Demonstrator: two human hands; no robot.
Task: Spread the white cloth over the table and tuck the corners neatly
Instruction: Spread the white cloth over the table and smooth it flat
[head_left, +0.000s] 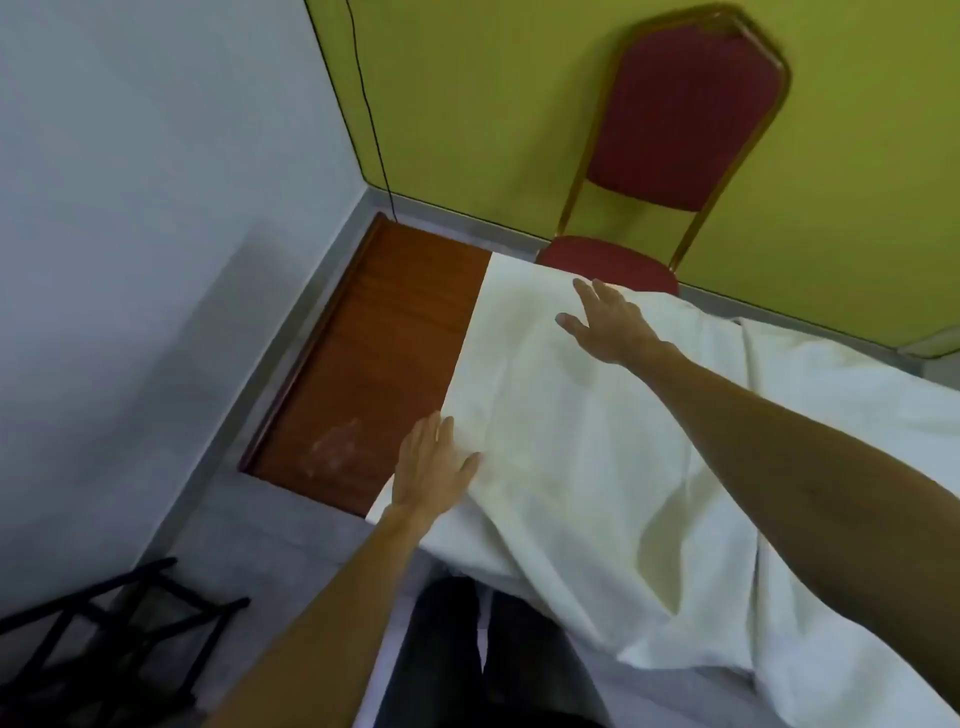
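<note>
Two flat hands work the white cloth, which covers the table except its bare left end: my left hand, fingers spread, presses the near-left edge, my right hand, fingers spread, sits far, so I'd sweep leftward evenly.

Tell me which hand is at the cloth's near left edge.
The left hand, flat on the white cloth beside bare wood; the right hand reaches farther, toward the chair.

Both bare forearms reached forward, the right one stretched farther out. The left hand lay flat, fingers together and palm down. The right hand was spread open, fingers extended.
</note>
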